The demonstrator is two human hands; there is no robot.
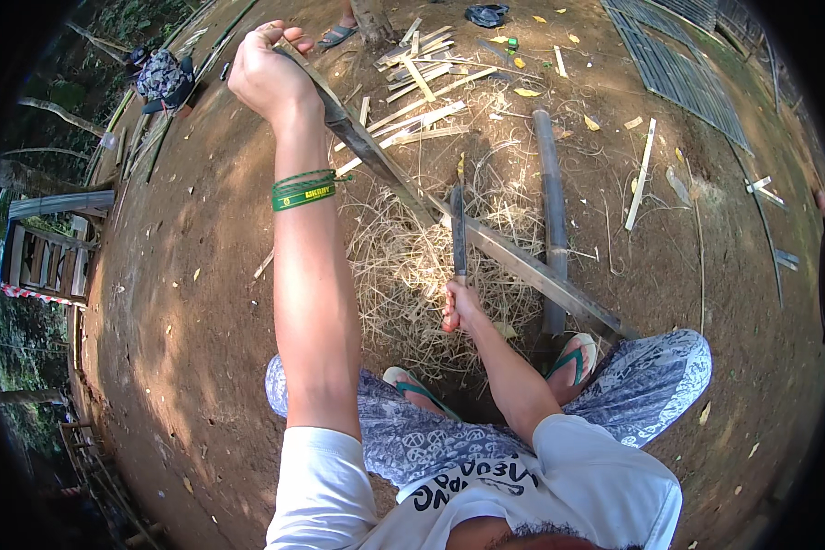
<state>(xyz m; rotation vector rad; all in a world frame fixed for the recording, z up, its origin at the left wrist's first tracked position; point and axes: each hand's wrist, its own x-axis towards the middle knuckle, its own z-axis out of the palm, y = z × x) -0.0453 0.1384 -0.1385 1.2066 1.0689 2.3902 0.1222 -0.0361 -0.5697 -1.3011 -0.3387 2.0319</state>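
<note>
My left hand [270, 75], raised at the upper left, is closed round the upper end of a long split bamboo length [527, 265]. The bamboo slants across my front, down to the right, with its lower end by my right knee. In my right hand [464, 305], low in the middle, is the wooden handle of a machete [458, 229]. Its dark blade points away from me and crosses the bamboo near the middle; I cannot tell whether it is cutting in. Beneath both lies a heap of thin bamboo shavings [403, 298].
A dark round pole [553, 220] lies right of the shavings. Pale split strips [422, 69] are piled ahead, near a tree trunk [371, 23]. A slatted bamboo panel [678, 69] lies at the far right. Another person [163, 82] is at the far left. My sandalled feet flank the heap.
</note>
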